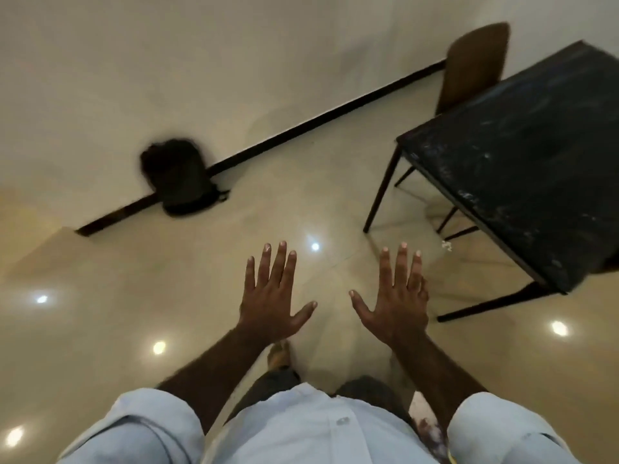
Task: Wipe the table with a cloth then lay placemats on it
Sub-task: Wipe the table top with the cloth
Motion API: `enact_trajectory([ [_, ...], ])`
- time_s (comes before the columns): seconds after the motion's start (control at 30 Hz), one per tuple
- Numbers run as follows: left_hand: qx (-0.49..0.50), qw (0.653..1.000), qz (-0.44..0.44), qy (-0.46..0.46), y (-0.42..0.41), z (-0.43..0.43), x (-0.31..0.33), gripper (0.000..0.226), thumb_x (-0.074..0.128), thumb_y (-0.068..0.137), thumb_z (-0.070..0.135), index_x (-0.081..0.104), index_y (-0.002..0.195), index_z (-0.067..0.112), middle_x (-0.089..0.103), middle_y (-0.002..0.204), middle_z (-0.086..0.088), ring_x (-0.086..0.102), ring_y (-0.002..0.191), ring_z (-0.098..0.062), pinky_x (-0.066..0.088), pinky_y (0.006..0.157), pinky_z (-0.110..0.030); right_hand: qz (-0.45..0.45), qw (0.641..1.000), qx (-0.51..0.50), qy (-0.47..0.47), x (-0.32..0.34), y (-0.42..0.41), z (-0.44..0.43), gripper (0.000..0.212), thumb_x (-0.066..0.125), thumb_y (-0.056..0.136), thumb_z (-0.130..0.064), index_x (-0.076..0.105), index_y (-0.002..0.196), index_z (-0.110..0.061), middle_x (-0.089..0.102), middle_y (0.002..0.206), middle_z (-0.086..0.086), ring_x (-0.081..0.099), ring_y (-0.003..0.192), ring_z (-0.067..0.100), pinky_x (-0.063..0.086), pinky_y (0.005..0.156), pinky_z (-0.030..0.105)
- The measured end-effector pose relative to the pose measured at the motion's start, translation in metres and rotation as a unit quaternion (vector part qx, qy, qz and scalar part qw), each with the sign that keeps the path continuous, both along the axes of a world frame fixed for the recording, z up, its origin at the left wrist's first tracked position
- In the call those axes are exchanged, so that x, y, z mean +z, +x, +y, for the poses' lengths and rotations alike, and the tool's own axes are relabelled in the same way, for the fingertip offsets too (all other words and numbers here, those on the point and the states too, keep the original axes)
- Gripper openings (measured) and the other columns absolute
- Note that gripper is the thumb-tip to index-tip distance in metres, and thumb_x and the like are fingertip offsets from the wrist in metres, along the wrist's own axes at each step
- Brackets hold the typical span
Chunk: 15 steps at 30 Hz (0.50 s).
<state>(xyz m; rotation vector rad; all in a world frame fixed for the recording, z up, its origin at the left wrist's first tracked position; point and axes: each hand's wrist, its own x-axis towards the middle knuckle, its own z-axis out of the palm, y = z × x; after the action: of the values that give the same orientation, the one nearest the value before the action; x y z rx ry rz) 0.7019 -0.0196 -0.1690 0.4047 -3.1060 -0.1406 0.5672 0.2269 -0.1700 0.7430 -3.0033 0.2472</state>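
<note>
Left hand is held out flat, back up, fingers fully spread and straight, thumb out to the side; it holds nothing and touches nothing. Right hand matches it: fingers extended and splayed, empty, clear of every surface. Both hover over the floor (glossy, with lamp reflections), well apart from the table. The table stands to the right, its dark top marked with pale smears. A chair sits at its far side. A dark bag rests against the wall. No cloth or placemat can be made out.
</note>
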Motion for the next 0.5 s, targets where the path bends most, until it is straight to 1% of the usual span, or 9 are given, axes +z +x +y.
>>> enact_trajectory([
  [0.07,-0.063,0.998,0.013,-0.011,-0.051,-0.026,0.012,0.114,0.040,0.098,0.087,0.010,0.177,0.011,-0.005,0.186,-0.012,-0.006,0.171,-0.040,0.010,0.133,-0.069,0.010,0.998,-0.057,-0.001,0.012,-0.023,-0.012,0.113,0.048,0.092,-0.087,0.015,0.178,-0.020,0.000,0.185,0.015,0.003,0.170,0.045,0.030,0.126,0.066],
  [0.13,-0.124,0.992,0.011,-0.012,-0.106,-0.043,0.023,0.115,0.038,0.097,0.088,0.009,0.177,0.011,-0.006,0.186,-0.012,-0.006,0.171,-0.040,0.010,0.133,-0.070,0.002,0.993,-0.115,-0.006,0.025,-0.047,-0.017,0.117,0.046,0.091,-0.090,0.008,0.178,-0.022,-0.007,0.185,0.015,-0.001,0.170,0.045,0.026,0.127,0.066],
  [0.23,-0.181,0.983,0.017,-0.033,-0.177,-0.052,0.033,0.116,0.039,0.097,0.088,0.007,0.177,0.010,-0.008,0.186,-0.012,-0.008,0.171,-0.040,0.008,0.133,-0.069,0.007,0.982,-0.189,-0.007,0.036,-0.078,-0.014,0.120,0.045,0.089,-0.092,0.002,0.178,-0.024,-0.013,0.185,0.013,-0.006,0.170,0.043,0.022,0.130,0.066],
  [0.37,-0.258,0.965,0.027,-0.041,-0.276,-0.037,0.034,0.117,0.034,0.096,0.091,0.002,0.178,0.012,-0.013,0.185,-0.011,-0.013,0.171,-0.039,0.005,0.134,-0.068,0.034,0.960,-0.276,-0.018,0.043,-0.127,0.001,0.119,0.044,0.090,-0.091,0.005,0.178,-0.022,-0.009,0.185,0.013,-0.004,0.171,0.043,0.021,0.130,0.064],
  [0.5,-0.310,0.950,0.023,-0.034,-0.360,0.002,0.035,0.119,0.037,0.096,0.091,0.002,0.178,0.012,-0.014,0.185,-0.011,-0.013,0.171,-0.038,0.006,0.134,-0.068,0.036,0.944,-0.327,-0.013,0.040,-0.180,0.029,0.118,0.042,0.090,-0.092,0.007,0.178,-0.022,-0.007,0.185,0.013,-0.005,0.171,0.041,0.017,0.131,0.062],
])
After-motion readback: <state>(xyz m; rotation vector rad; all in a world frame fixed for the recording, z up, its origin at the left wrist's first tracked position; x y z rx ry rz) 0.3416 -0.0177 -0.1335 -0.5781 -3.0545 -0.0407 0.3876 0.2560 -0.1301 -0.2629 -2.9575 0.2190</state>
